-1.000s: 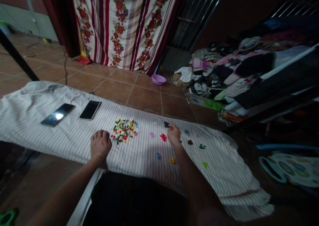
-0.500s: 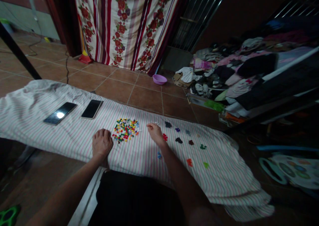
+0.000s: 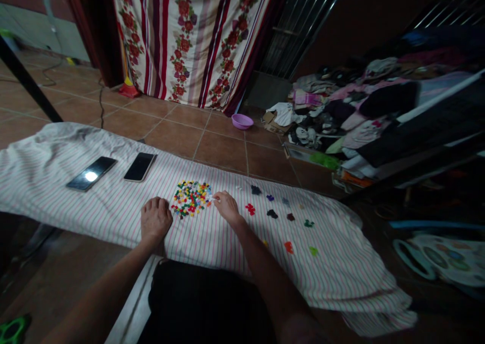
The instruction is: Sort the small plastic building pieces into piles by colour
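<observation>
A mixed pile of small coloured pieces (image 3: pixel 191 198) lies on the striped cloth (image 3: pixel 212 238). My left hand (image 3: pixel 155 218) rests on the cloth at the pile's left edge, fingers spread flat, holding nothing. At the pile's right edge is my right hand (image 3: pixel 226 205), its fingertips pinched together by some white pieces; what they hold, if anything, is too small to name. Right of it lie small single-colour groups: red (image 3: pixel 250 209), black (image 3: pixel 272 213), dark grey (image 3: pixel 255 189), brown (image 3: pixel 290 216), dark green (image 3: pixel 308 224), orange (image 3: pixel 288 247) and light green (image 3: pixel 313 251).
Two phones, one (image 3: pixel 91 173) reflecting a light and another (image 3: pixel 139 166) dark, lie on the cloth at the left. Beyond the cloth, a purple basin (image 3: pixel 242 121) stands on the tiled floor near a flowered curtain (image 3: pixel 189 41). Clothes (image 3: pixel 356 101) are heaped at the right.
My right hand has moved left to the pile's edge, uncovering the small white group on the cloth. My left hand has stayed in place.
</observation>
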Tool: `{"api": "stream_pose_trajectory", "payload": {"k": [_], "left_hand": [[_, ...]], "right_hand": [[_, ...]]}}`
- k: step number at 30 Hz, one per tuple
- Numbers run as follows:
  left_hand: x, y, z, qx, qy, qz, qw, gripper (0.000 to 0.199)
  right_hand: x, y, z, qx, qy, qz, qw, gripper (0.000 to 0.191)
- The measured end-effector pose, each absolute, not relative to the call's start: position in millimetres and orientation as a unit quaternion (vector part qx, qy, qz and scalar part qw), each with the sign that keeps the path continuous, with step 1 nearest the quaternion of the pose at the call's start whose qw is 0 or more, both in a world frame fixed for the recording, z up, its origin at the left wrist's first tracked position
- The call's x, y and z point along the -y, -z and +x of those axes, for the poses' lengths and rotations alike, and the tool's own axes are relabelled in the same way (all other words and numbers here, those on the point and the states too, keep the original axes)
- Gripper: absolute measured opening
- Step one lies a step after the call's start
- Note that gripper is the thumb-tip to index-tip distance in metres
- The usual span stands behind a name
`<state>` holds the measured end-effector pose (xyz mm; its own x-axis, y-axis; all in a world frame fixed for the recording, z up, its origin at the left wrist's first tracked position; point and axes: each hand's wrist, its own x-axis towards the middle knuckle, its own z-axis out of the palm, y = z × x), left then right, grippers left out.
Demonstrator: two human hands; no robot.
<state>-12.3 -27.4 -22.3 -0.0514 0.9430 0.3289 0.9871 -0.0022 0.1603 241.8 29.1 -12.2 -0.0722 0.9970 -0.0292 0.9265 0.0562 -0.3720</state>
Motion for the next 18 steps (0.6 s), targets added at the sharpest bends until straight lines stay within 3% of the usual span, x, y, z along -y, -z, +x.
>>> {"api": "stream_pose_trajectory", "payload": {"k": [12, 18], "left_hand": [[27.9, 21.1, -13.2, 0.705, 0.172, -0.686, 0.054, 0.023], [28.9, 21.3, -13.1, 0.698, 0.168, -0.692, 0.071, 0.021]], "right_hand": [[-32.0, 20.8, 249.4, 0.7, -0.161, -0.665, 0.206, 0.017], [-32.0, 19.5, 250.8, 0.709, -0.153, -0.661, 0.192, 0.021]]}}
